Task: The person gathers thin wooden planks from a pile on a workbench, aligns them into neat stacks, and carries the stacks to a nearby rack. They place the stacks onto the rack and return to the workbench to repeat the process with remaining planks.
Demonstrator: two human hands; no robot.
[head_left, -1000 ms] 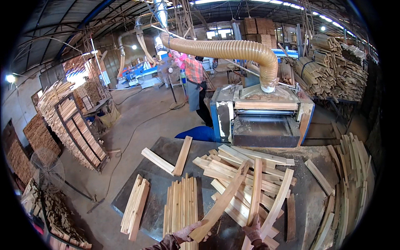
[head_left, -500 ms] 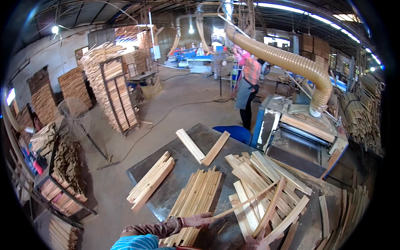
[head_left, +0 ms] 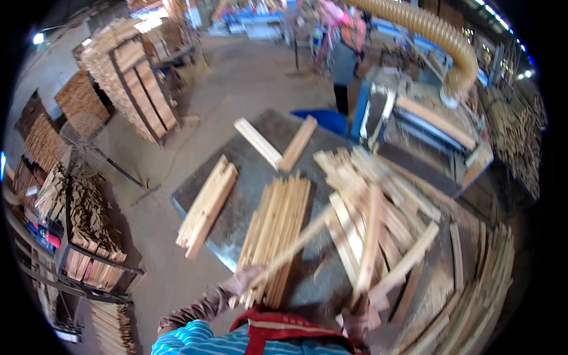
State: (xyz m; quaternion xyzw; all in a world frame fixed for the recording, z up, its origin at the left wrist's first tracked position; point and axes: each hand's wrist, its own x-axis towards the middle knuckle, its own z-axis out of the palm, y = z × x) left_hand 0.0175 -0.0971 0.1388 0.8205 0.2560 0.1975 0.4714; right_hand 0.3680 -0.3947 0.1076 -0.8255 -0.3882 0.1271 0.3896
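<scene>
My left hand (head_left: pixel 245 279), in a knitted glove, is closed around the near end of a thin wooden strip (head_left: pixel 299 241). That strip slants up to the right over a neat stack of strips (head_left: pixel 277 204) on the dark tabletop (head_left: pixel 236 198). At the lower edge my gloved right hand (head_left: pixel 356 324) is closed at the near end of another wooden strip (head_left: pixel 370 236), its fingers partly blurred. This strip lies over a loose, crossed pile of wooden strips (head_left: pixel 408 219) on the right of the table.
A smaller stack of strips (head_left: pixel 207 204) sits at the table's left, and two pieces meet in a V (head_left: pixel 260 144) at the far side. Beyond stand a machine (head_left: pixel 423 139) with a ribbed hose (head_left: pixel 426 26) and a person (head_left: pixel 344 59). A fan (head_left: pixel 86 142) stands left.
My view has tipped downward, so the table sits higher in the picture. My left hand has drawn left and closer to my body, pulling its strip over the neat stack.
</scene>
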